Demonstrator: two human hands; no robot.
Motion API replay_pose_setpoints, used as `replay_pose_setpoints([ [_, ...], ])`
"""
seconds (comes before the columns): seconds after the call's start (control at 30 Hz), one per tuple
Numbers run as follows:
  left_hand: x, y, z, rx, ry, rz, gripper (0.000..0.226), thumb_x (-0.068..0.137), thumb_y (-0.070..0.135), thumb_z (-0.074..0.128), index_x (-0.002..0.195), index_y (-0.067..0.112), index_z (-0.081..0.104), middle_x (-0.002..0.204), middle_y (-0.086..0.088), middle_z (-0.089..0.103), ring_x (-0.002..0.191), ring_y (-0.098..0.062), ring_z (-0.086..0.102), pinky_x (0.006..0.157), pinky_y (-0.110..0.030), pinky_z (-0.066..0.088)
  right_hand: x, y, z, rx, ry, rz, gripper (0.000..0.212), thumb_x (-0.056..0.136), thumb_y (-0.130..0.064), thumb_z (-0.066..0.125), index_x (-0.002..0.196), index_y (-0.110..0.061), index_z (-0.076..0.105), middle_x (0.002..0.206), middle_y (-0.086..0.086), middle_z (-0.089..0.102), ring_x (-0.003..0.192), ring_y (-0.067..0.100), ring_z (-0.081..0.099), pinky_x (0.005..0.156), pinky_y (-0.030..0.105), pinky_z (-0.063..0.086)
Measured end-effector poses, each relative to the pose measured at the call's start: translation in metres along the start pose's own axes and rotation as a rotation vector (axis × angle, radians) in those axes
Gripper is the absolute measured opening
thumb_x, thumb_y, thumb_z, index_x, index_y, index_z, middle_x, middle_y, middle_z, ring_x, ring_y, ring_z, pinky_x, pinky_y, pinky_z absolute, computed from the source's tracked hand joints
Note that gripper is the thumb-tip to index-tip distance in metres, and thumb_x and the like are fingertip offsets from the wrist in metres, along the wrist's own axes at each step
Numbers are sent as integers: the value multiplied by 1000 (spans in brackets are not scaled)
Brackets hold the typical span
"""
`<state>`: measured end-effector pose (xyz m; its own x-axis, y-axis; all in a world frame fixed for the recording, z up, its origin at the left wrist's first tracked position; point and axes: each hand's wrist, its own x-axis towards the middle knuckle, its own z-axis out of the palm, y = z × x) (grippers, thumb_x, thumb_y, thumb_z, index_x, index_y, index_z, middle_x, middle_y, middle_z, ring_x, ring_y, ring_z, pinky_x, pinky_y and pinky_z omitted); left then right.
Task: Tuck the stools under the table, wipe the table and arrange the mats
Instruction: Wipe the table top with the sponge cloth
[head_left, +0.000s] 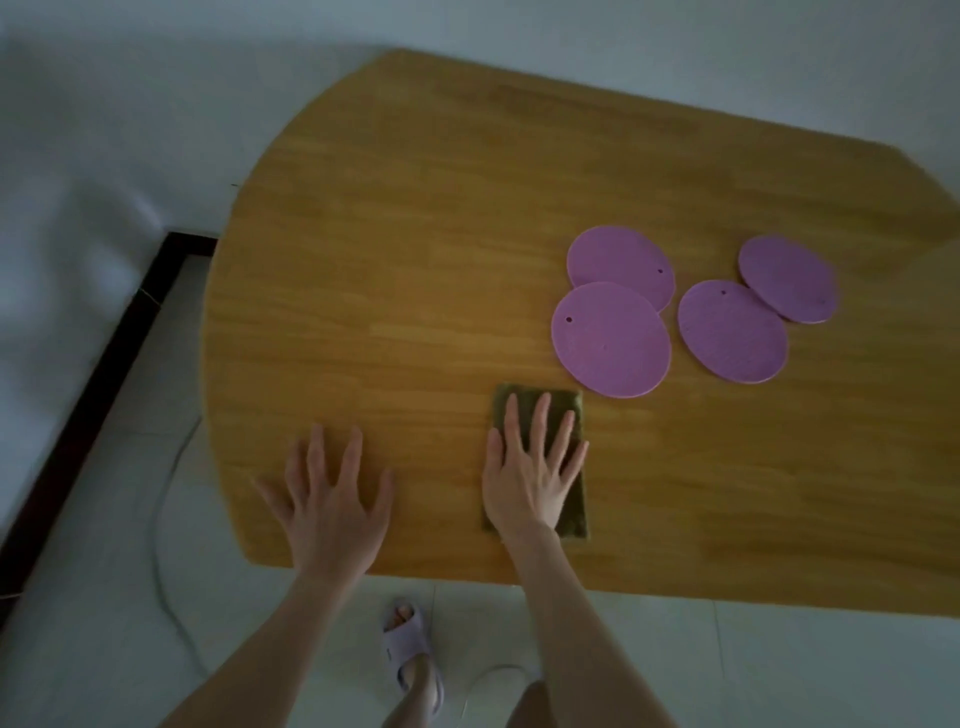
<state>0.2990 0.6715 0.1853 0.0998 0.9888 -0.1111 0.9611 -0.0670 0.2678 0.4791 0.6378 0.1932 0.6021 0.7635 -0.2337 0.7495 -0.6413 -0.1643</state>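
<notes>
A wooden table (467, 234) fills most of the view. My right hand (530, 467) presses flat, fingers straight and spread, on a folded dark green cloth (574, 499) near the table's front edge. My left hand (332, 499) lies flat on the bare wood to the left of the cloth, fingers spread. Several round purple mats lie at the right: one mat (610, 340) overlaps another (621, 260) behind it, and a third (732, 332) touches a fourth (787, 278). No stool is visible.
White walls stand behind and to the left of the table, with a dark skirting board (104, 374) along the floor. A grey cable (161, 519) runs over the pale tiles. My foot in a lilac slipper (410, 654) stands below the table's front edge.
</notes>
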Motion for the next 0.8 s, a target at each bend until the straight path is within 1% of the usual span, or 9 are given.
replay_pose_setpoints([
  [0.1,1,-2,2,8,-15,7,72,82,65,24,142,28,41,154,-12,26,141,-32,14,109,-66,0,-8,-18,7,-16,0,-148,57,95,-53,5,150,-38,4,160,-1,0,146,31,-6,112,49,-13],
  [0.2,2,-5,3,30,-33,7,71,83,65,23,143,30,38,155,-11,24,142,-31,10,109,-66,-2,2,-6,4,-14,46,-139,57,95,-53,10,149,-37,17,160,-1,10,147,29,5,114,49,-4],
  [0.3,2,-6,4,52,-41,14,71,84,66,23,144,30,36,155,-11,23,142,-32,9,108,-66,-3,12,-1,1,2,6,10,53,99,-50,12,150,-38,4,160,-2,-5,146,27,-9,116,50,-8],
  [0.37,4,-5,4,50,-41,11,70,84,65,25,143,29,37,154,-12,25,142,-33,12,108,-67,-1,11,-21,4,9,14,9,53,100,-49,14,150,-38,3,160,-2,-5,146,30,-10,115,51,-10],
  [0.47,3,-4,4,54,-25,4,69,84,63,27,141,28,42,151,-13,30,140,-35,18,108,-68,5,-7,-53,13,-16,32,-287,52,98,-47,23,147,-33,31,155,4,28,143,36,21,113,54,5],
  [0.53,2,-4,4,64,-38,22,69,84,63,26,141,27,42,151,-13,30,140,-34,19,109,-67,7,-11,-53,16,-50,36,-374,50,97,-47,26,143,-32,39,151,4,37,139,35,31,111,53,12],
  [0.63,0,-9,-1,23,-9,-21,69,85,63,28,141,26,42,151,-14,30,140,-34,19,110,-64,7,4,-35,10,-38,49,-293,53,97,-50,22,146,-34,33,155,2,27,143,31,23,115,53,11],
  [0.73,-7,-26,-5,-6,43,-63,67,86,62,29,140,24,44,150,-16,32,140,-35,20,112,-62,8,18,-26,5,-29,-22,-153,54,98,-51,11,150,-38,6,161,-2,-2,147,28,-6,116,50,-7],
  [0.8,-12,-35,-6,-6,50,-90,68,86,62,29,140,23,45,149,-17,32,139,-36,20,112,-61,7,14,-39,5,-27,-45,-150,53,99,-50,8,149,-37,-3,160,-2,-8,146,29,-12,114,51,-12],
])
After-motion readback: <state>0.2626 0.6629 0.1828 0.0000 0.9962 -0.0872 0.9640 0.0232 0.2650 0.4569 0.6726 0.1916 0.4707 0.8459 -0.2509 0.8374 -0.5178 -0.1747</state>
